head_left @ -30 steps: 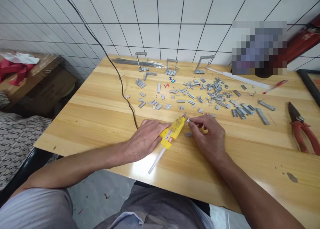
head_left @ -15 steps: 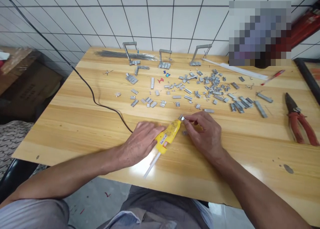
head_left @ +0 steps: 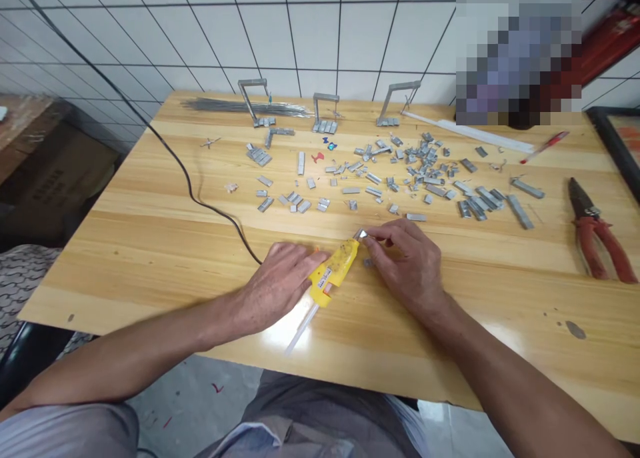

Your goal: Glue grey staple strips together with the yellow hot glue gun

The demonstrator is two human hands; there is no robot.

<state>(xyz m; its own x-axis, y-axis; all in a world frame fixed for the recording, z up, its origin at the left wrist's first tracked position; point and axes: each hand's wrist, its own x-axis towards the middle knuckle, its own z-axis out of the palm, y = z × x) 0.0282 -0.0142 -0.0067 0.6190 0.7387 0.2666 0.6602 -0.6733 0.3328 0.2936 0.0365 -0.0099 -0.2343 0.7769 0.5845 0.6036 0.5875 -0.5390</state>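
My left hand [head_left: 280, 281] is closed around a yellow glue gun [head_left: 334, 269] that lies low over the wooden table [head_left: 150, 245], with a clear glue stick [head_left: 301, 325] sticking out at its back. My right hand [head_left: 407, 261] pinches a small metal staple piece [head_left: 364, 234] right at the gun's nozzle. Another small metal piece [head_left: 369, 263] lies on the table under my right fingers.
Several staple strips [head_left: 425, 178] lie scattered across the far half of the table. Three bent metal frames [head_left: 320, 108] and a bundle of thin wires [head_left: 235, 105] stand near the tiled wall. Red pliers [head_left: 597, 235] lie at the right; the black cord [head_left: 200, 198] runs left.
My hands have hardly moved: the staple piece in my right fingers came up against the glue gun's nozzle. The view has shifted slightly to the left.
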